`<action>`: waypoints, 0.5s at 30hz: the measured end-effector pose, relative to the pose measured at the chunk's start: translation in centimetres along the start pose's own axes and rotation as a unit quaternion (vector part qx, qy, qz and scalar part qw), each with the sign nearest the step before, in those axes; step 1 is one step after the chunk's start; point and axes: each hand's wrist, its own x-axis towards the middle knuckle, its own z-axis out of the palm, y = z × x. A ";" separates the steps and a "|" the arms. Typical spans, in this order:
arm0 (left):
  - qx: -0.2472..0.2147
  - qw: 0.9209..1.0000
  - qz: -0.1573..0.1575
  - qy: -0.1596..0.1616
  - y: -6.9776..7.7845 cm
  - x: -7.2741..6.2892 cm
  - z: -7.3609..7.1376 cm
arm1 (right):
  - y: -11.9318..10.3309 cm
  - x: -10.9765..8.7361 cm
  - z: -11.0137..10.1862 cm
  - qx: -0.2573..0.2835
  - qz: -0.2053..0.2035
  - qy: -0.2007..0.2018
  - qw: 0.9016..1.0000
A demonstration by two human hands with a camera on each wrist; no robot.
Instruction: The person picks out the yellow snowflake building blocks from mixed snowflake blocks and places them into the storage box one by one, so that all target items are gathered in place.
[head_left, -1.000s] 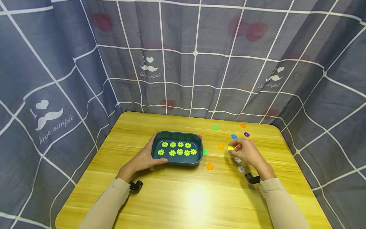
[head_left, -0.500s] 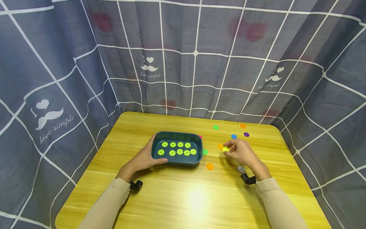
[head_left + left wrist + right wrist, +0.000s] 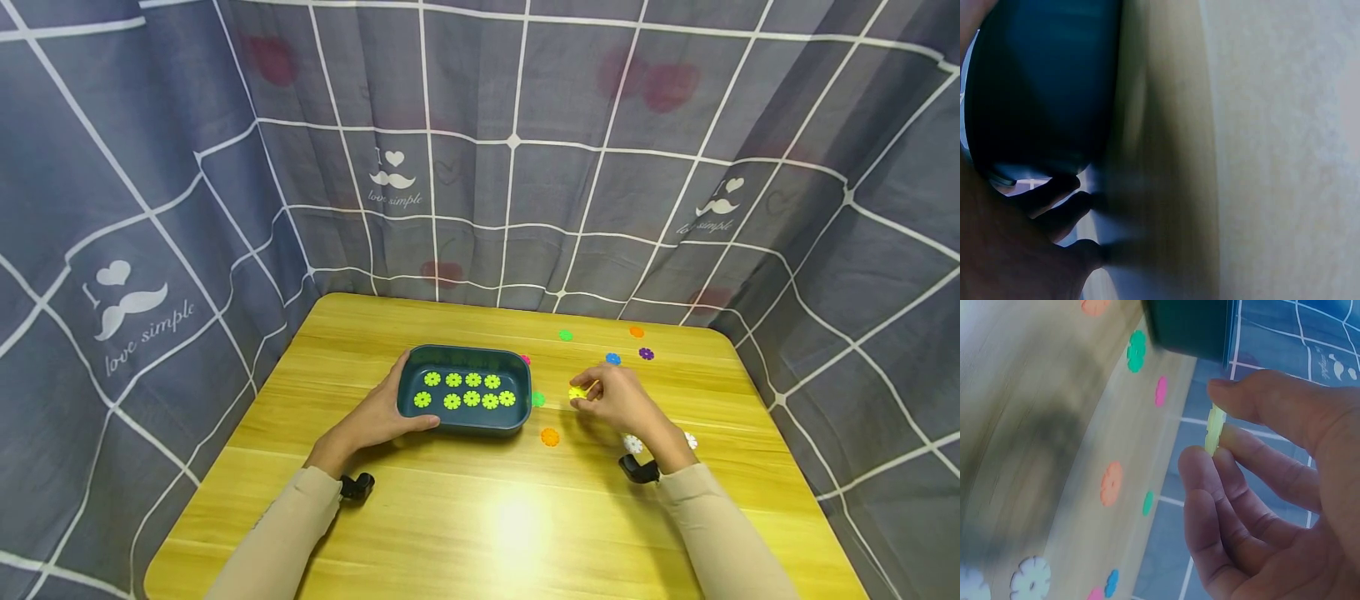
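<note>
My left hand [image 3: 375, 414] grips the left end of a dark teal rectangular container [image 3: 472, 430], its thumb over the near rim. In the left wrist view the container's wall [image 3: 1047, 94] fills the upper left, with fingers [image 3: 1063, 215] along its end. Inside it lie several yellow-green flower-shaped plastic discs [image 3: 472, 398], flat and in two rows. Between thumb and fingertips, my right hand [image 3: 618, 400] pinches a yellow flower-shaped disc [image 3: 1214, 429] above the table, right of the container. That disc appears edge-on in the right wrist view.
Loose discs lie right of the container: orange [image 3: 550, 437], green [image 3: 538, 400], pink [image 3: 526, 360], blue [image 3: 613, 359], purple [image 3: 647, 353] and white [image 3: 633, 444]. A grey-blue checked curtain [image 3: 465, 167] surrounds the wooden table [image 3: 420, 533] at the back and sides.
My right hand has moved left toward the container, carrying the yellow disc. A white disc now shows to the right of that wrist. My left hand and the container have stayed in place.
</note>
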 end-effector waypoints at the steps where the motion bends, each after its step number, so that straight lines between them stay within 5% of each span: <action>1: 0.000 1.000 -0.001 0.000 0.0 0.0 0.0 | -0.1 0.0 0.1 0.000 -0.003 0.000 1.000; 15: 0.010 1.000 -0.009 0.001 -0.1 0.0 0.0 | -1.7 0.8 1.2 0.015 -0.017 -0.019 1.000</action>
